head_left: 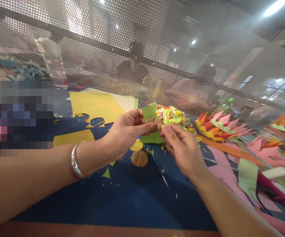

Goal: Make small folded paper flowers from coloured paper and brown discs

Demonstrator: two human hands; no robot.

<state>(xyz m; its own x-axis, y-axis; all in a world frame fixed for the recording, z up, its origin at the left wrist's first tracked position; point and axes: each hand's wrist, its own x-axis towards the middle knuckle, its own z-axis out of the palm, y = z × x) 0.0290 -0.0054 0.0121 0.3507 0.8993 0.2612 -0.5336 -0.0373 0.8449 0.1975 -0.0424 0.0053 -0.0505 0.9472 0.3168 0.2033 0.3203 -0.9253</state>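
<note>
My left hand (125,133) pinches a brown corrugated cardboard disc (155,123) together with a piece of green paper (149,113) behind it. At the right edge of that paper, the fingertips of my right hand (180,148) are closed, close to the disc's rim. Below my hands, a second brown cardboard disc (139,159) lies on the dark blue table cover (132,197). A yellow paper round (136,145) is partly behind my left hand. A thin blue-handled tool with a pale pointed tip (165,182) lies between my hands.
Yellow sheets (95,105) with round cut-outs lie at the left back. A pile of small folded paper pieces (173,115) sits behind my hands. Pink and orange paper crowns (223,126), paper strips and a magenta-handled glue gun (272,187) crowd the right. A bottle (54,64) stands by the perforated screen (102,42).
</note>
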